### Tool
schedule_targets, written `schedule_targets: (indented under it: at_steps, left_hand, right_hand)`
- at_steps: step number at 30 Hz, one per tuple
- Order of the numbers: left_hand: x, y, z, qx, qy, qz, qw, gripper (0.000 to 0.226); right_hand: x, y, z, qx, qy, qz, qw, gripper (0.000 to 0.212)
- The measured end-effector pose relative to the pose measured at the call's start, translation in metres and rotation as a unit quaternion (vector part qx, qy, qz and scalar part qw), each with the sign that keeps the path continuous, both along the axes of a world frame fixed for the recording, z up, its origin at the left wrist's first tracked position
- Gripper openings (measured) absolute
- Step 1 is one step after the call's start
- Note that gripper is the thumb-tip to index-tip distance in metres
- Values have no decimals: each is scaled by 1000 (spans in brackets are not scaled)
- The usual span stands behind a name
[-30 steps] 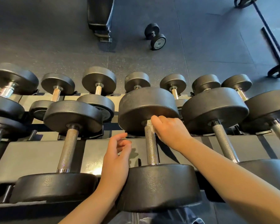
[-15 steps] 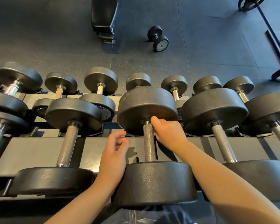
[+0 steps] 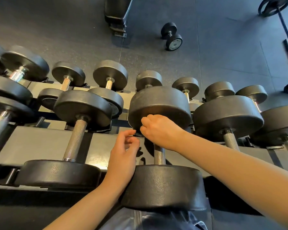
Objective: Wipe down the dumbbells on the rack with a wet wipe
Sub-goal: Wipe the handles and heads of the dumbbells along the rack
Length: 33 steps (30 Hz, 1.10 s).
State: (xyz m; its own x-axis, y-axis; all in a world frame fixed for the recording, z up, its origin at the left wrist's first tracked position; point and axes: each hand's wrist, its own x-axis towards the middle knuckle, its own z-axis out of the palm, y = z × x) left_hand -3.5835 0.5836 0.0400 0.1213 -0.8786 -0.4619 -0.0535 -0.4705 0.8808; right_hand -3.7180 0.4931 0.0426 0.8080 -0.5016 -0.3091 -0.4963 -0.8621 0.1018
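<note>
Right hand (image 3: pixel 161 130) curled round the top of the centre dumbbell (image 3: pixel 160 105) handle on the rack (image 3: pixel 40 143), shifted onto it from beside; wipe hidden. Left hand (image 3: pixel 123 155) loosely curled, empty, beside it.

Dark rubber tile floor (image 3: pixel 223 67) with visible seams. A black bench (image 3: pixel 117 12) stands at the top; a barbell (image 3: pixel 283 24) with plates lies at right.

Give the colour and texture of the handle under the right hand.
Silver, knurled metal handle, head view.
</note>
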Motion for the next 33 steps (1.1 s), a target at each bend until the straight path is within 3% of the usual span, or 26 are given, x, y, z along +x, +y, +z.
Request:
schedule_targets:
  at_steps: [5,9,12,15,19,21,23,27,29,31,33]
  left_hand:
    - [1,1,1,-4,0,1,1000,20]
    - [1,1,2,1,5,-9,1000,20]
    - [0,-3,2,6,-2,-35,999,19]
    - [0,-3,0,11,-9,-50,999,20]
    - [-1,-3,1,12,2,-43,999,21]
    - [0,-4,1,13,4,-40,999,22]
    - [0,-3,1,11,4,-41,999,23]
    - [1,0,0,0,16,-35,999,23]
    - [1,-1,0,-2,16,-32,999,23]
    - [1,-1,-1,0,16,-35,999,23]
    - [2,-1,-1,2,15,-38,999,22]
  right_hand:
    - [-11,0,6,42,11,-64,997,26]
    - [-35,10,5,77,-72,-170,980,30]
    - [-46,15,6,123,-143,-273,943,29]
    - [-48,14,9,229,-216,-361,878,36]
    - [-40,14,-7,124,-155,-294,935,29]
    - [-35,9,-12,76,-148,-281,945,28]
    - [-36,7,-10,106,-165,-274,941,27]
    - [-40,28,5,281,-154,-179,930,20]
    - [-39,37,13,372,-159,-178,897,18]
    - [-37,30,14,363,-137,-186,903,21]
    - [-35,18,7,238,-110,-170,950,21]
